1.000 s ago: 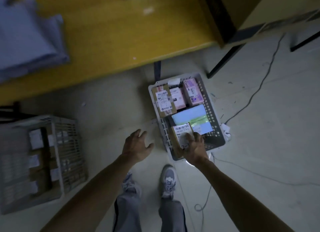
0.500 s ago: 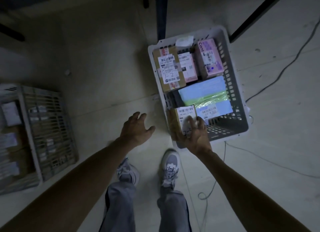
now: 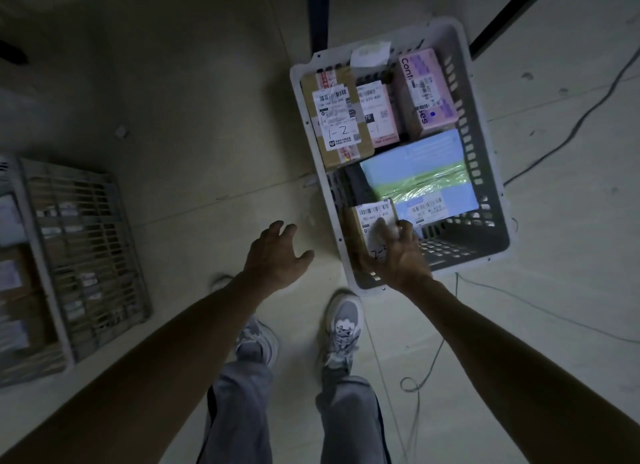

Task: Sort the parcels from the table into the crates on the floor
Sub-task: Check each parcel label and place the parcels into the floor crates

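A white slatted crate [image 3: 483,144] stands on the floor ahead of me, to the right. My right hand [image 3: 398,255] grips a small brown parcel [image 3: 372,222] with a white barcode label, down in the crate's near left corner. Further in lie a brown box marked "1-2" [image 3: 334,117], a pink parcel [image 3: 379,117], a pink box [image 3: 427,92] and a blue and green packet [image 3: 420,172]. My left hand [image 3: 275,257] hovers over the floor left of the crate, fingers spread, holding nothing.
A second grey crate [image 3: 79,252] with parcels stands at the left edge. Dark table legs [image 3: 317,13] rise beyond the white crate. Thin cables [image 3: 568,124] trail over the floor on the right and near my shoes [image 3: 341,328].
My view has dropped from the yellow table to the floor and closed in on the white crate. My right hand has lowered the small brown parcel further into the crate's near corner.
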